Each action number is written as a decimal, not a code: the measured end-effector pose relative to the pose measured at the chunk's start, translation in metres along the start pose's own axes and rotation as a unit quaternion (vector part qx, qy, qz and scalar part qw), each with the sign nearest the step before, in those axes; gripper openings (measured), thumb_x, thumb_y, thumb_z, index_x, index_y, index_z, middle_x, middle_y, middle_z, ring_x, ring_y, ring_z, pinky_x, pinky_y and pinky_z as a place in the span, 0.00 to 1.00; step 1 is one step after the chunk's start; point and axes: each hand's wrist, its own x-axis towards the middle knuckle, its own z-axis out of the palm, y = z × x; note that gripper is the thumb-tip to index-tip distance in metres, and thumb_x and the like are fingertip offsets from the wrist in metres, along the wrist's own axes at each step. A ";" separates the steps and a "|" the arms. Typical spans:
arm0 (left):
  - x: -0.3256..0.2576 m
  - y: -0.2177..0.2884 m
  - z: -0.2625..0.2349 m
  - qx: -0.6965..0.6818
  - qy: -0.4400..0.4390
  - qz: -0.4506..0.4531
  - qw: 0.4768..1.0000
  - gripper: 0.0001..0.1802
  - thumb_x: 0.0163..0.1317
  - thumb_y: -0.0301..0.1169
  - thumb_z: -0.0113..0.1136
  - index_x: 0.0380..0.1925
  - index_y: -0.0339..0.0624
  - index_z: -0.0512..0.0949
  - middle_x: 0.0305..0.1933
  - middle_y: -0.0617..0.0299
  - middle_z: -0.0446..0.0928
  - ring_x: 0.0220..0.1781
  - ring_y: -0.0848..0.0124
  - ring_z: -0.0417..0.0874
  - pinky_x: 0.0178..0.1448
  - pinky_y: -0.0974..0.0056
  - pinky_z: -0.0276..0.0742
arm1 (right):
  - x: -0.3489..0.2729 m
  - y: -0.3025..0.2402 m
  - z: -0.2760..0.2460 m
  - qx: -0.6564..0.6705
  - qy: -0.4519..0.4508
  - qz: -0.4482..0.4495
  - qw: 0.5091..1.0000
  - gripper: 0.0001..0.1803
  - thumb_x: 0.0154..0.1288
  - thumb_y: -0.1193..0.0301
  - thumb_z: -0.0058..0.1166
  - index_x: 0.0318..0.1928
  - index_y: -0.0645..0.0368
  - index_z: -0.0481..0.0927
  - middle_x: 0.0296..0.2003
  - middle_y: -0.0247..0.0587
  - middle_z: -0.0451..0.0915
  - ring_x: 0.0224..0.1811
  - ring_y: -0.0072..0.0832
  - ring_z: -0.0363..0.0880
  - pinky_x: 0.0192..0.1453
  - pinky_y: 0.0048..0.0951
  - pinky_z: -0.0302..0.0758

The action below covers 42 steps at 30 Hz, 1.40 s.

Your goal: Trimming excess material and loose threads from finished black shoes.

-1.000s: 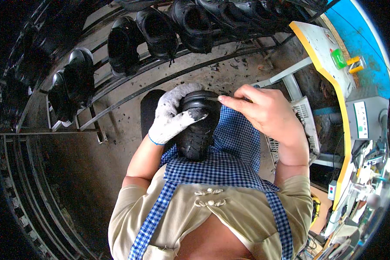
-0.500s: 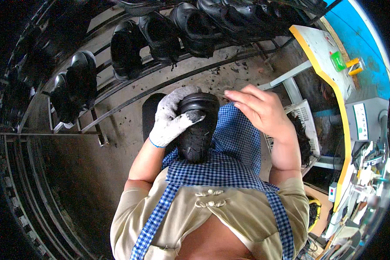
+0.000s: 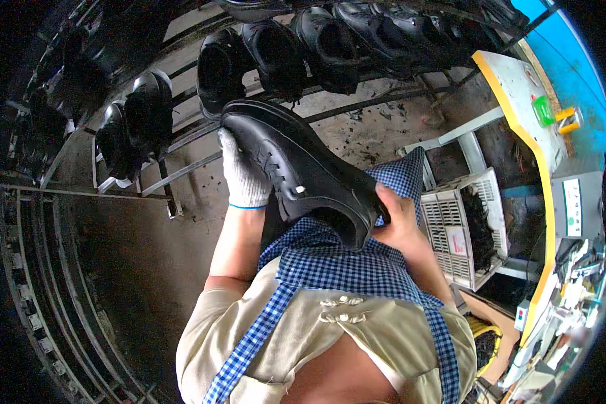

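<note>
- Overhead, I see my left hand [image 3: 244,176], in a white glove, gripping the toe end of a black shoe [image 3: 301,172].
- My bare right hand [image 3: 398,219] clasps its heel.
- Shoe: raised over my checked apron [image 3: 343,266], before a rack [image 3: 182,168] of black shoes.

Beyond the black shoe [image 3: 303,172] the metal rack [image 3: 182,168] bars the way, its rails crowded with black shoes [image 3: 276,57]. Left of the shoe the concrete floor [image 3: 121,249] lies open. Right of it, a white slatted crate [image 3: 451,232] and the yellow-edged desk [image 3: 518,94] close in, leaving a narrow gap.
</note>
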 end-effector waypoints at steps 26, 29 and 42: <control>-0.017 -0.019 -0.012 0.100 -0.199 -0.187 0.957 0.24 0.58 0.47 0.58 0.47 0.42 0.71 0.39 0.61 0.75 0.36 0.67 0.78 0.40 0.61 0.77 | 0.017 0.023 -0.104 0.486 0.367 0.063 0.790 0.34 0.50 0.59 0.62 0.56 0.62 0.68 0.42 0.44 0.78 0.14 0.19 0.68 0.12 0.16 0.60; -0.022 -0.028 -0.024 0.080 -0.213 -0.204 0.952 0.23 0.57 0.37 0.60 0.49 0.37 0.70 0.41 0.56 0.77 0.37 0.65 0.79 0.40 0.61 0.79 | 0.047 0.013 -0.133 0.453 0.481 -0.041 0.749 0.33 0.57 0.48 0.56 0.53 0.62 0.70 0.36 0.40 0.78 0.11 0.19 0.61 0.14 0.16 0.59; -0.042 -0.023 -0.015 0.101 -0.159 -0.215 0.958 0.14 0.61 0.26 0.52 0.47 0.39 0.71 0.37 0.63 0.74 0.37 0.70 0.77 0.42 0.61 0.80 | 0.316 -0.044 -0.251 0.273 0.475 -0.051 0.835 0.36 0.54 0.57 0.64 0.56 0.62 0.60 0.38 0.41 0.76 0.16 0.22 0.72 0.15 0.21 0.69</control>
